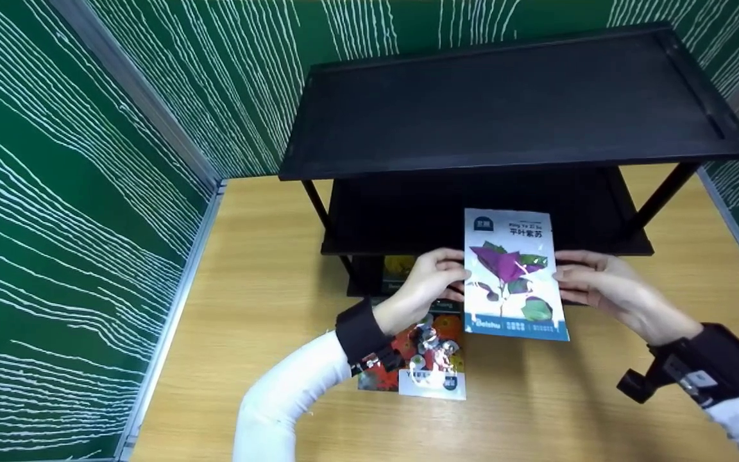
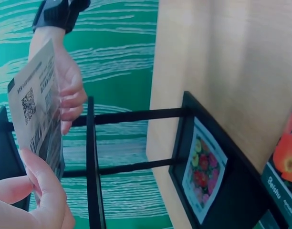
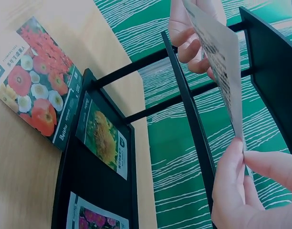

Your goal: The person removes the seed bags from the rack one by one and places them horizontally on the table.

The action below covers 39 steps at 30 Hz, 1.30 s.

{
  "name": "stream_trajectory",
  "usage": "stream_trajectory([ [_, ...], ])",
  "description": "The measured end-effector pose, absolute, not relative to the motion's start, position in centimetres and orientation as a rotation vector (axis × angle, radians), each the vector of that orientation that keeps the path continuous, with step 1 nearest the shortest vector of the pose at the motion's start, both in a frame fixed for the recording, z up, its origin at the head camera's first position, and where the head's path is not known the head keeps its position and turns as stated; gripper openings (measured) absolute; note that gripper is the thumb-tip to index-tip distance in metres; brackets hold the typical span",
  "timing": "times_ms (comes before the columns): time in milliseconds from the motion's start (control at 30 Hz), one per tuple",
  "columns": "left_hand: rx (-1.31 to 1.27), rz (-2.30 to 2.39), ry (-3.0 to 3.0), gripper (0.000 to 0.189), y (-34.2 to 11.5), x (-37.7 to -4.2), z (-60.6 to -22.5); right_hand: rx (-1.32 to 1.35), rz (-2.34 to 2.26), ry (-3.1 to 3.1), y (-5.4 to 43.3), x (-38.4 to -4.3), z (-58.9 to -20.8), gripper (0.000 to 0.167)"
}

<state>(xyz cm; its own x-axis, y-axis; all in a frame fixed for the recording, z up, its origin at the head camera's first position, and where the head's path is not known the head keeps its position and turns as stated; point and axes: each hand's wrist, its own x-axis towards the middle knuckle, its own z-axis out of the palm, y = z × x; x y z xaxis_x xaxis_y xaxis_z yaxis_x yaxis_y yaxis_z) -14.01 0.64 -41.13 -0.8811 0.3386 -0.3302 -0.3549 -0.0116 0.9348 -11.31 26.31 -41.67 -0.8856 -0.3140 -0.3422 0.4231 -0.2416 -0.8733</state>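
Observation:
A seed packet [image 1: 514, 282] with a purple-leafed plant on a white front is held up before the middle tier of a black shelf rack [image 1: 510, 115]. My left hand [image 1: 430, 282] pinches its left edge between thumb and fingers. The right hand [image 1: 607, 292] pinches the opposite edge. In the left wrist view, the back of the packet [image 2: 36, 107] shows a QR code, with the left hand [image 2: 38, 200] at its near edge. The right wrist view has the packet [image 3: 222, 62] nearly edge-on, gripped by the right hand [image 3: 255, 191].
Red-flower packet material [image 1: 433, 378] lies on the wooden table [image 1: 247, 321] in front of the rack, partly under the left forearm. On the rack's bottom tier [image 3: 72, 167] lie a yellow-flower packet [image 3: 103, 138] and a pink-flower packet [image 3: 96, 219]. Green, white-streaked walls [image 1: 55, 224] surround the table.

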Motion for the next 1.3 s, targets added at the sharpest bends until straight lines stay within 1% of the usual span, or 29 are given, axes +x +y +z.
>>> stream_trajectory([
  [300, 0.016, 1.964, 1.764, 0.031, -0.2, -12.7, -41.8, 0.111, -2.206, 1.471, 25.8, -10.1, -42.5, 0.025],
  [433, 0.035, 1.965, 1.754, 0.031, -0.5, -12.2, -42.1, 0.142, -2.167, 1.509, 25.7, -9.6, -42.8, 0.026],
  [667, 0.014, 1.965, 1.736, 0.030, -0.9, -11.6, -42.9, 0.142, -2.167, 1.503, 25.5, -8.8, -43.4, 0.026],
  [1300, 0.058, 2.015, 1.685, 0.029, -1.9, -9.7, -44.9, 0.089, -2.110, 1.573, 24.8, -7.5, -45.5, 0.025],
])
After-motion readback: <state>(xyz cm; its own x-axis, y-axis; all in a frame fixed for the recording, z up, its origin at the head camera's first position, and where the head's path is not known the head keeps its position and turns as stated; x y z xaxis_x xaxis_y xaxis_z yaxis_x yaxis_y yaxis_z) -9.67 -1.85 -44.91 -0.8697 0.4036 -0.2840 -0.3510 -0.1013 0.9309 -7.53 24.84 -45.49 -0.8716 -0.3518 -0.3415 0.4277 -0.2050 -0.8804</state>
